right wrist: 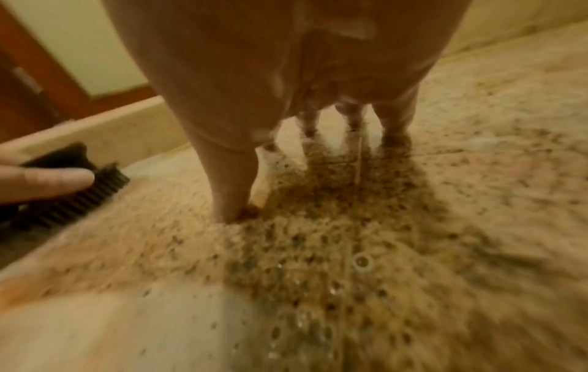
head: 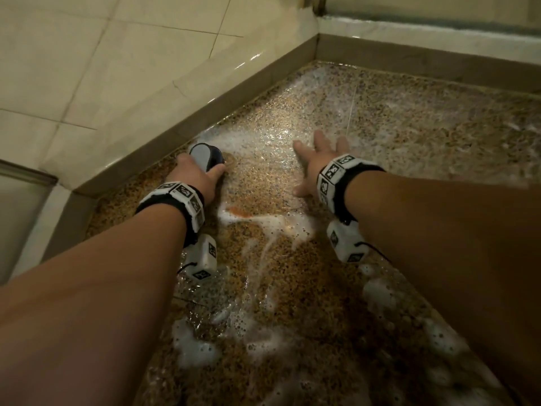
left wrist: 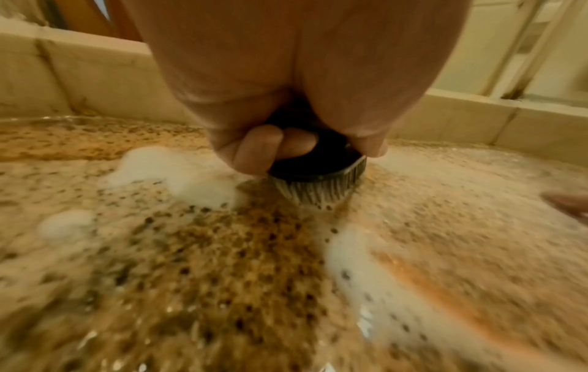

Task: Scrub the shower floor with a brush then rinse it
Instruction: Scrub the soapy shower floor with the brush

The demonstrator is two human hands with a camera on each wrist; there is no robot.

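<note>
Both forearms are bare, with no sleeves in the head view. Each wrist wears a black strap (head: 191,221) faced with a band of white blocks (head: 341,168) printed with black square markers. At 6 o'clock below each wrist hangs a white boxy camera unit (head: 203,257) carrying the same markers, with a thin black cable (head: 377,250) looping from it.

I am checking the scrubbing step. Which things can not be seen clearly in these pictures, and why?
- Brush handle: in the left wrist view the left hand covers it; only the base and bristles show.
- Right hand fingertips: blurred in the head view.
- Floor surface: smeared by blur in the right wrist view; foam hides patches in the head view.
- Any drain or rinsing water source: not in view.
</note>
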